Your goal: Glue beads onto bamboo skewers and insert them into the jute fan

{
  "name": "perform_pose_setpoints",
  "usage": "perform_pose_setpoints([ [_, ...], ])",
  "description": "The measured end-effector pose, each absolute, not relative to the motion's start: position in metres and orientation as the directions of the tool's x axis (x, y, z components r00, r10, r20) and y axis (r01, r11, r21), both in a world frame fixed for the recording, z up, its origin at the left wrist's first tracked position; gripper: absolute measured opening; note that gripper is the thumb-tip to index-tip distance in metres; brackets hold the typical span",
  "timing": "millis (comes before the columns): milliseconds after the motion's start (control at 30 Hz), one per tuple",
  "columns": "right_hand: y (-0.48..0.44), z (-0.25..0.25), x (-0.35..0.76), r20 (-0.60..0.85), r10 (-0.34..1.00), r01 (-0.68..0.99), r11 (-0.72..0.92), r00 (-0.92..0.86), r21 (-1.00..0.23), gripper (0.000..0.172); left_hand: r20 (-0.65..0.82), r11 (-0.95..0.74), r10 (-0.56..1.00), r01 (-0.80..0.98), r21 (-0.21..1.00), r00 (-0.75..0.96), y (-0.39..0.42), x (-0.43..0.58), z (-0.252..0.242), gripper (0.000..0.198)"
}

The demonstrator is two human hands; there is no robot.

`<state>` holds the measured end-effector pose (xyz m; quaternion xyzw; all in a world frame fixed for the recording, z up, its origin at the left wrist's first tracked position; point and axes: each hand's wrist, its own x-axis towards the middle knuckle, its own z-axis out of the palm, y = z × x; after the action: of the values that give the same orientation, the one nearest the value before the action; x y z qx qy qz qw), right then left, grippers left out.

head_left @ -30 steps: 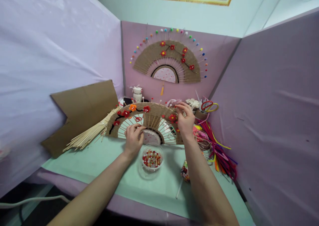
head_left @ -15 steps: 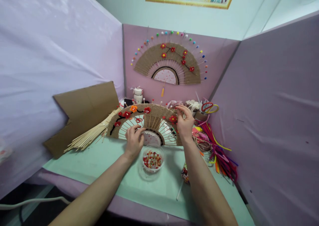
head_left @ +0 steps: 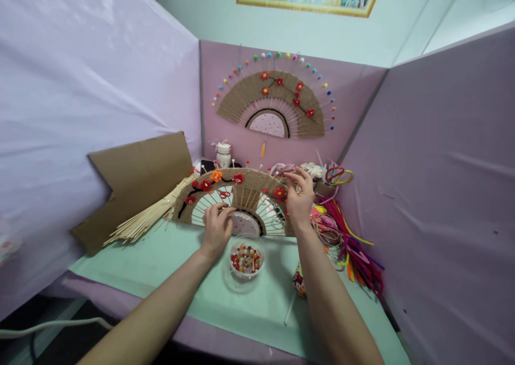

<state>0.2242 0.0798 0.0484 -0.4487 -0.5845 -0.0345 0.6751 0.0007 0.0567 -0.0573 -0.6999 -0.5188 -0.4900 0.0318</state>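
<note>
A woven tan fan [head_left: 257, 178] stands upright on the table, with red and orange flowers, black stems and thin stick ribs. Red and white beads tip several sticks along its top edge. My left hand [head_left: 217, 226] grips the fan by its lower middle, beside the white dotted half-round centre [head_left: 244, 224]. At the fan's upper right edge, my right hand [head_left: 300, 196] pinches a small red bead [head_left: 285, 174] between thumb and finger. Just in front of the fan is a clear round tub [head_left: 263, 258] of red, white and amber beads.
Thin sticks [head_left: 140, 223] lie by folded cardboard [head_left: 140, 166] at left. Coloured pipe cleaners [head_left: 358, 252] and scissors [head_left: 340, 174] are at right. A white jar [head_left: 223, 155] stands behind. Another fan [head_left: 241, 96] hangs on the back panel. A glue stick [head_left: 289, 308] lies near my right forearm.
Almost nothing differs. Both hands keep their places on the fan, and the view has shifted very slightly.
</note>
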Motion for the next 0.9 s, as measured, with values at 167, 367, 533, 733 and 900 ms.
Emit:
perform_pose_setpoints([
  [167, 0.080, 0.048, 0.223, 0.824, 0.469, 0.571, 0.599, 0.318, -0.561, 0.021, 0.717, -0.467, 0.696, 0.746, 0.474, -0.019, 0.056, 0.001, -0.057, 0.030],
  [367, 0.077, 0.049, 0.223, 0.821, 0.465, 0.553, 0.609, 0.333, -0.569, 0.022, 0.726, -0.468, 0.688, 0.755, 0.459, -0.015, 0.057, 0.000, -0.058, 0.029],
  [533, 0.071, 0.055, 0.222, 0.807, 0.433, 0.517, 0.621, 0.401, -0.589, 0.043, 0.732, -0.479, 0.681, 0.755, 0.447, -0.001, 0.060, -0.002, -0.061, 0.030],
  [733, -0.017, 0.086, 0.199, 0.760, 0.525, 0.222, 0.747, 0.383, -0.627, 0.033, 0.754, -0.487, 0.657, 0.756, 0.437, -0.012, 0.060, -0.003, -0.060, 0.029],
  [900, -0.136, 0.110, 0.204, 0.817, 0.547, 0.087, 0.837, -0.183, -0.541, 0.037, 0.779, -0.509, 0.627, 0.752, 0.419, -0.009, 0.062, -0.005, -0.062, 0.029],
])
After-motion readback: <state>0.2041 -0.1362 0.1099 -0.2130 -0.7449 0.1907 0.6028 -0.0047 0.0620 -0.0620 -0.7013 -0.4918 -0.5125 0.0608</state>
